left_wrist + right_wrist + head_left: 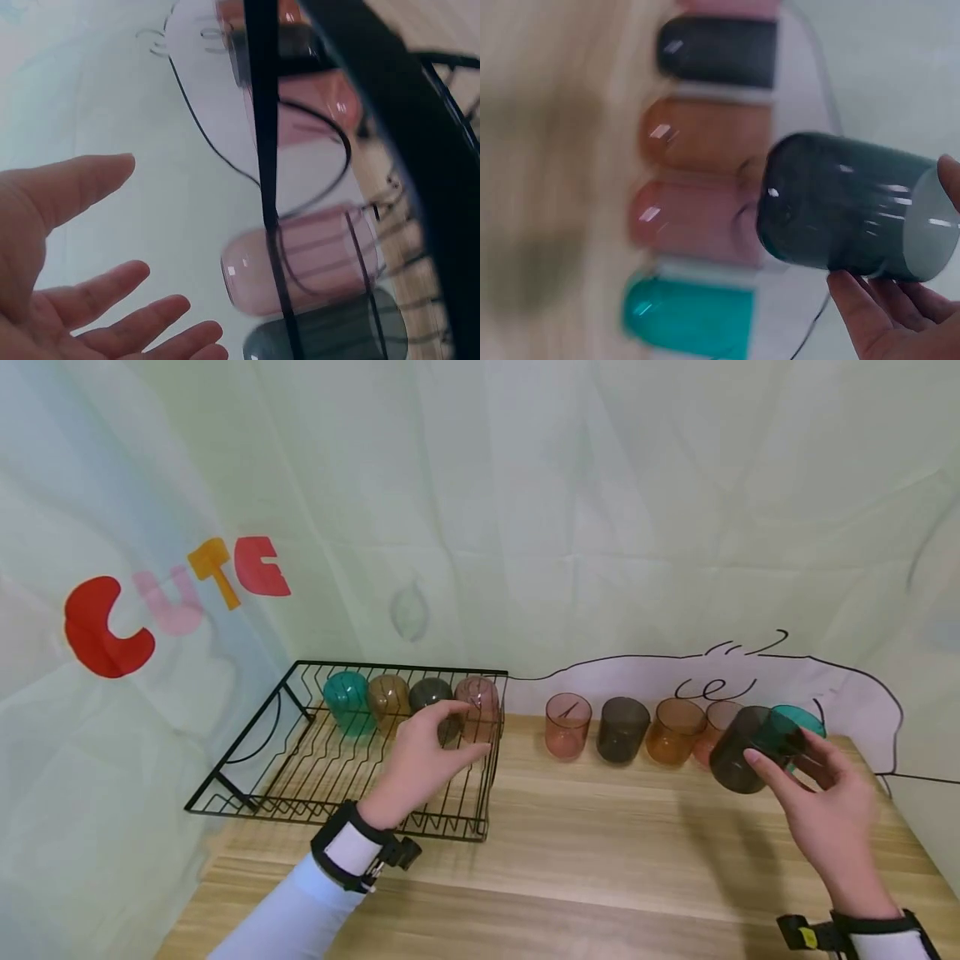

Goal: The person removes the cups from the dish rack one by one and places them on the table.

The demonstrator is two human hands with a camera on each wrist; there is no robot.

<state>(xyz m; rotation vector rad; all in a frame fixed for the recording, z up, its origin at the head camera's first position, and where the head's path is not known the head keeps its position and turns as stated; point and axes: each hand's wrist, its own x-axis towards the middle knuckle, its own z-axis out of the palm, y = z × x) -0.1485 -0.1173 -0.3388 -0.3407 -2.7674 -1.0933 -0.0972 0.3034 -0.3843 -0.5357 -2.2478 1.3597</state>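
Observation:
My right hand (832, 802) grips a dark grey glass (840, 202) by its side, thumb on one side and fingers on the other. That glass is held up in front of the row on the table, overlapping a pink glass (716, 727) and a teal glass (802, 720) in the head view. Over the black wire rack (337, 802) is my left hand (423, 764), thumb and fingers spread apart with nothing between them. Beyond its fingers, a pink glass (307, 259) and a grey glass (330, 330) stand upside down in the rack.
Also upside down in the rack are a teal glass (348, 702) and an amber glass (388, 703). Along the back of the wooden table (600, 852) stand another pink glass (567, 731), a dark grey one and an amber glass (675, 735). A printed curtain (525, 527) hangs behind.

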